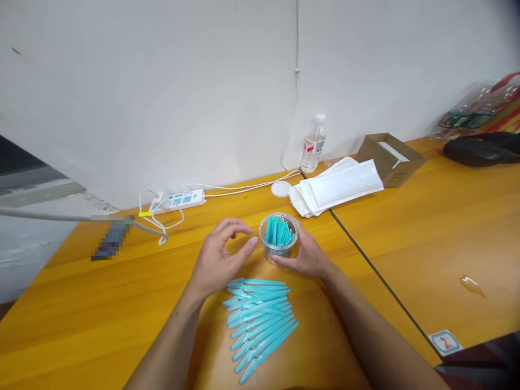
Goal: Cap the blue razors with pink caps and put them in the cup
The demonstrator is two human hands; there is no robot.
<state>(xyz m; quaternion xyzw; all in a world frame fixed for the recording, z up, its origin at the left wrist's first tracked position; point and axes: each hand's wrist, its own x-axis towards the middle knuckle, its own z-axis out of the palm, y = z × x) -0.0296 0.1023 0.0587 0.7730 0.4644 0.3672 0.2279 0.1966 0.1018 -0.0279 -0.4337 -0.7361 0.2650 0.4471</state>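
Observation:
A clear round plastic jar [278, 249] stands on the orange wooden table [101, 319], filled with upright teal plastic sticks [278, 232]. My right hand [307, 254] wraps the jar's right and lower side. Just left of the jar, my left hand [219, 257] hovers with fingers curled and apart, holding nothing. In front of both hands lies a row of several teal plastic sticks [260, 322], laid side by side on the table.
A white lid [281, 188] lies behind the jar. Further back are a stack of white bags [337, 187], a cardboard box [390, 158], a water bottle [314, 145] and a white power strip [179, 200] with cables. A seam [377, 276] splits the table.

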